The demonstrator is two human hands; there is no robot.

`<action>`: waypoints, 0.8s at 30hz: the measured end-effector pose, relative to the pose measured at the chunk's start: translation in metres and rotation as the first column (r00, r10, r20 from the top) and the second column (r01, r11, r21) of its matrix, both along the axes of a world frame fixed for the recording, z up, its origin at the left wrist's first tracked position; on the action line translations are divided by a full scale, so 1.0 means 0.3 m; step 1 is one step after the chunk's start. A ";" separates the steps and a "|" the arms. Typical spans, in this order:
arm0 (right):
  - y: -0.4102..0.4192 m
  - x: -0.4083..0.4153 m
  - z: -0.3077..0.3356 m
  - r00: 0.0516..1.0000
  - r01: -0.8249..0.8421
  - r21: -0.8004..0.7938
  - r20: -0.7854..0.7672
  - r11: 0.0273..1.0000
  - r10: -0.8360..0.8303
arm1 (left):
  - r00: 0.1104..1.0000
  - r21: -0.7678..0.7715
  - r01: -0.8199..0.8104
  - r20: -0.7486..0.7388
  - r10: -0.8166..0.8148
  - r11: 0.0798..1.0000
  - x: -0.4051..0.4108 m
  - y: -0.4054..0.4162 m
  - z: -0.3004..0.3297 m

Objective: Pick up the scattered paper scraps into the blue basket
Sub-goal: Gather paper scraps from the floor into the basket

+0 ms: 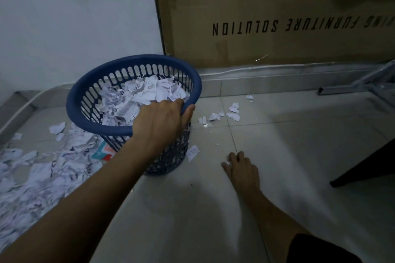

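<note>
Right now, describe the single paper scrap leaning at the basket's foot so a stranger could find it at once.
Start at the blue basket that the left hand grips by the rim. Drop to its base on the side nearer the right hand: one small white scrap with faint printed lines lies there alone. The big heap of scraps is on the basket's other side.

You're looking at a blue basket point(136, 64) of smooth, slightly shiny moulded plastic with slotted walls, filled with crumpled white paper scraps point(145, 96), thin and matt. Your floor point(277, 166) is pale glazed tile, glossy enough to catch glints, and behind it stands a matt brown cardboard box point(267, 6) beside grey metal bars point(352, 87).
</note>
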State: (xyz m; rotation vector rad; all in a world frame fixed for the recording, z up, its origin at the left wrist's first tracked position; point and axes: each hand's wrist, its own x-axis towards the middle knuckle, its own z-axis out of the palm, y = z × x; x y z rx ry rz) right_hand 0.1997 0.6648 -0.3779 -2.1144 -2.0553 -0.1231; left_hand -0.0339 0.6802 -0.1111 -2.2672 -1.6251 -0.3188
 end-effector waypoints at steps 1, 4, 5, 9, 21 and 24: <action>0.009 -0.003 -0.005 1.000 -0.022 0.002 0.014 1.000 0.022 | 1.000 -0.002 0.002 -0.004 -0.002 1.000 -0.001 0.001 -0.002; 0.041 0.000 0.000 0.999 -0.029 -0.012 -0.030 1.000 0.028 | 1.000 -0.008 0.010 0.001 -0.010 1.000 -0.001 0.001 -0.004; 0.054 -0.002 0.009 0.997 -0.017 -0.022 -0.078 1.000 0.016 | 1.000 -0.007 0.013 0.005 -0.013 1.000 0.000 0.001 -0.006; 0.116 -0.066 0.051 0.941 -0.093 -0.066 -0.332 0.993 0.066 | 1.000 0.000 0.012 0.022 -0.012 1.000 -0.004 0.004 -0.010; 0.192 -0.304 0.019 0.926 -0.075 -0.034 -0.373 0.997 0.057 | 1.000 -0.017 -0.025 0.003 0.025 1.000 0.002 0.010 -0.009; 0.207 -0.315 0.015 0.918 -0.052 -0.033 -0.394 0.998 0.035 | 1.000 -0.016 -0.030 -0.005 0.030 0.999 0.003 0.014 -0.011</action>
